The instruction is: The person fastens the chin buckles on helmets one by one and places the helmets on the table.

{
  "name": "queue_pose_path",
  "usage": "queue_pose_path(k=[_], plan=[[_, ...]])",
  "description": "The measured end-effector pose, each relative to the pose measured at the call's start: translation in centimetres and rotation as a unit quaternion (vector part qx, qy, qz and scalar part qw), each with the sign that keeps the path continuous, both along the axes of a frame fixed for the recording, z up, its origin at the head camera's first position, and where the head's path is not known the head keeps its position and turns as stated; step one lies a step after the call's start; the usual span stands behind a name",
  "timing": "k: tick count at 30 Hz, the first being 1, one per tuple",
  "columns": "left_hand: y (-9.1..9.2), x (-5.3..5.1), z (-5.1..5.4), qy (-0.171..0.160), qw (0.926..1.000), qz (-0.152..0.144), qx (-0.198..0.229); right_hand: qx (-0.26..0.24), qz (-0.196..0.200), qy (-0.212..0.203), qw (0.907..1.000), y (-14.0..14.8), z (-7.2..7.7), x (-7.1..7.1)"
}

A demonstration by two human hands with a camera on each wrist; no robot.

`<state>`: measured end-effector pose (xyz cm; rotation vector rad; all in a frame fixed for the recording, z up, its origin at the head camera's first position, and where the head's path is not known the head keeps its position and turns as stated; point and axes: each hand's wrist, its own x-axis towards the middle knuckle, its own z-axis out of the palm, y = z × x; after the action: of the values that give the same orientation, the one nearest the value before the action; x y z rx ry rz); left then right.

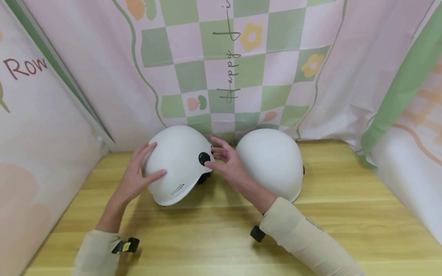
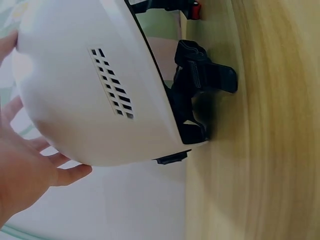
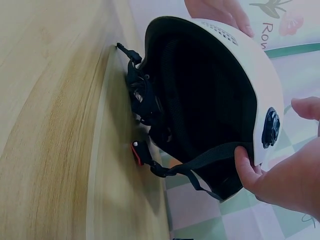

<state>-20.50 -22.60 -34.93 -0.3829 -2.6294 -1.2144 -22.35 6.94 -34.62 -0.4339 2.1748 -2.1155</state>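
Your left hand [image 1: 134,177], fingers spread, braced the tilted helmet [image 1: 177,159] at nine o'clock; your right hand [image 1: 230,163], fingers curled under it at three, presumably supported the tilt.

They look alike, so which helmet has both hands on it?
The left helmet, tilted, with the right hand gripping it and the left hand touching it; neither hand holds the right helmet.

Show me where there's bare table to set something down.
Bare table lies right of the right helmet, out to the side curtain, and in front of the left helmet, between the sleeves. It's crowded between the two helmets, where the right hand is.
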Motion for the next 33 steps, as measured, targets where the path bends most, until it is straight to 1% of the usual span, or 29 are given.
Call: queue_pose_path(k=[5,8,12,17,24,29,33], plan=[[0.6,0.1,0.5,0.026,0.9995,-0.007,-0.018,-0.007,0.006,0.007,0.9999,0.0,0.2,-0.1],[0.9,0.0,0.8,0.044,0.9987,-0.012,-0.022,-0.011,0.010,0.013,0.9998,0.0,0.2,-0.1],[1.2,-0.1,1.1,0.059,0.9979,-0.014,-0.025,-0.021,0.016,0.021,0.9994,-0.1,0.4,0.0],[1.3,0.0,1.3,0.059,0.9978,-0.010,-0.030,-0.028,0.018,0.018,0.9993,-0.2,0.7,0.1],[1.1,0.4,1.6,0.042,0.9987,0.005,-0.030,-0.028,0.027,0.034,0.9987,-0.6,1.5,0.1],[1.0,0.6,1.7,0.040,0.9989,0.005,-0.023,-0.029,0.032,0.038,0.9984,-0.7,2.2,0.0],[1.0,0.7,1.8,0.045,0.9988,0.009,-0.018,-0.035,0.037,0.039,0.9979,-0.8,2.9,0.1]])
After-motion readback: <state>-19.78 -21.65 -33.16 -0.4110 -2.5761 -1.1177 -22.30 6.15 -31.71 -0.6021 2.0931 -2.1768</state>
